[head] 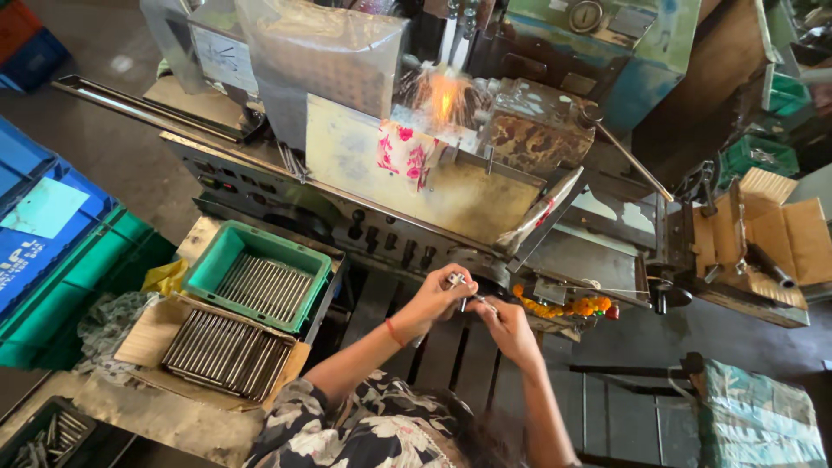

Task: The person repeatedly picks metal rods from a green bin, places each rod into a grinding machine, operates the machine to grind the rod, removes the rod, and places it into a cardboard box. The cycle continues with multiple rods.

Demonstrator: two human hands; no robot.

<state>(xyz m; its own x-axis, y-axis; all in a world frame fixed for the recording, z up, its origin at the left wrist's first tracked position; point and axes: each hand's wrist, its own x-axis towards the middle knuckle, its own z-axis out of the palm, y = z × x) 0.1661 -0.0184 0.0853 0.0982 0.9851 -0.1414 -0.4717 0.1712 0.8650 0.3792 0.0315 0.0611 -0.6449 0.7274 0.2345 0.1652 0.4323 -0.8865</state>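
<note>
The person is standing at the grinding machine (485, 165), and both hands are meeting just in front of its lower edge. The left hand (431, 299) is pinching one end of a short metal rod (464, 290) between fingertips; the right hand (510, 329) is closing on the other end, so the two hands are together on the same piece. The rod is sitting between them, close to the machine's front panel.

Judging by its look, the rod is stiff, smooth steel, light for its size and likely slippery (possibly oily); a grip near the ends, as shown, seems the safest hold.

Sparks (444, 100) are flying at the top of the machine, behind a flowered cloth (406, 156). To the left of the machine, a green tray (212, 260) is holding a row of similar rods, and more rods are lying on a cardboard sheet (143, 334) nearer the person. An orange flower garland (568, 306) is hanging at the machine's lower right.
</note>
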